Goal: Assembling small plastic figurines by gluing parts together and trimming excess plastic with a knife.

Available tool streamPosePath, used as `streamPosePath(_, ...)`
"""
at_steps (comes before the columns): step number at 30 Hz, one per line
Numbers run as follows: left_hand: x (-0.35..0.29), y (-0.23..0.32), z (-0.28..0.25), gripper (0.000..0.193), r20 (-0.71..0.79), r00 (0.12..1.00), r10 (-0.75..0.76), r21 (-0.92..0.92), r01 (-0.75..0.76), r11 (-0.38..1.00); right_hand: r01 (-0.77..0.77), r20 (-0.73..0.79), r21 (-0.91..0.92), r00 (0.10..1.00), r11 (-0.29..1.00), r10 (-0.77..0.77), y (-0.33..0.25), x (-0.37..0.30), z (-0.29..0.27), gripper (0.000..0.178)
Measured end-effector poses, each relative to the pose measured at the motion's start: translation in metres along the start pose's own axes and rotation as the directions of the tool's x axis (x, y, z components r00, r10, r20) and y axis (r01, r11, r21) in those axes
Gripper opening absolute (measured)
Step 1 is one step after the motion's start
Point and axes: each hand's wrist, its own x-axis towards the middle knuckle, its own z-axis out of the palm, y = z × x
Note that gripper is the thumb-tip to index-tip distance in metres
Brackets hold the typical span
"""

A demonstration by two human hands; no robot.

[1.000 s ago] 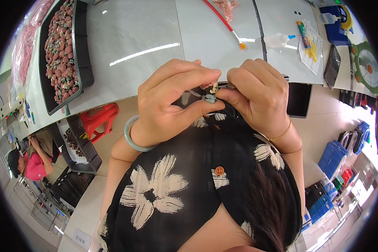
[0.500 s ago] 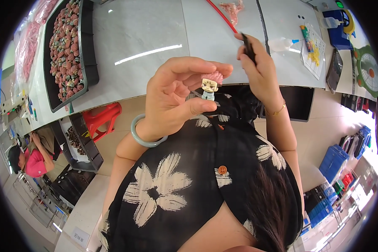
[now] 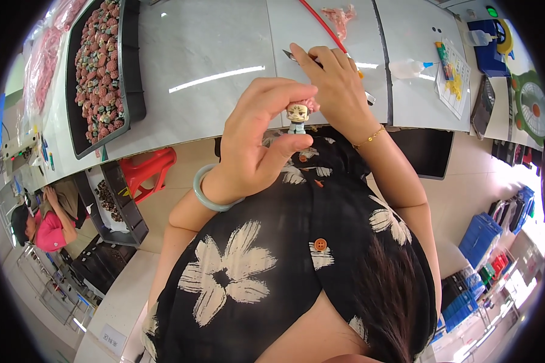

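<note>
A small figurine [image 3: 297,116] with pink hair, a pale face and light blue legs is pinched upright between the thumb and fingertips of my left hand [image 3: 252,130]. My right hand [image 3: 340,91] is closed around a craft knife [image 3: 291,56], back of the hand up, just to the right of the figurine. The knife's pointed tip juts out to the left past my index finger; most of its handle is hidden by my fingers. A black tray [image 3: 134,66] at the far left holds many loose pink and grey figurine parts.
A red rod [image 3: 321,19] and a crumpled pink scrap [image 3: 340,20] lie at the table's back. To the right are a blue-tipped bottle [image 3: 407,68], a paper sheet [image 3: 455,91] and a green fan [image 3: 531,107]. Another person [image 3: 49,227] sits far left, near a red stool [image 3: 148,172].
My right hand has moved left toward the figurine and turned, so the knife tip points left. My left hand has shifted slightly, and the figurine faces more squarely into view.
</note>
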Motion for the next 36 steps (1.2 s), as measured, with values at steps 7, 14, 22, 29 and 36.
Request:
streamPosePath(7,-0.001,-0.005,-0.001,0.035,-0.123,0.985,0.117,0.093,-0.106,0.99,-0.003,-0.177,-0.028,0.984,1.0,-0.002,-0.002,0.004,0.001,0.041)
streamPosePath(14,0.006,0.004,0.0,0.043,-0.069,0.961,-0.269,-0.66,0.159,0.735,0.045,-0.21,0.025,0.977,0.999,-0.038,-0.008,0.008,-0.013,0.037)
streamPosePath(22,0.016,0.014,-0.008,0.053,0.272,0.886,-0.376,-0.961,0.272,-0.057,0.047,-0.28,0.065,0.96,0.997,-0.027,-0.01,0.019,-0.036,0.031)
streamPosePath(29,0.027,0.009,-0.012,0.045,0.292,0.896,-0.336,-0.956,0.28,-0.084,-0.173,-0.18,0.031,0.968,0.984,0.176,-0.002,0.007,-0.057,0.028)
streamPosePath(36,0.026,-0.017,-0.006,0.042,-0.029,0.813,-0.582,-0.926,0.197,0.321,-0.161,-0.174,0.187,0.965,0.969,0.194,0.036,-0.006,-0.103,0.023)
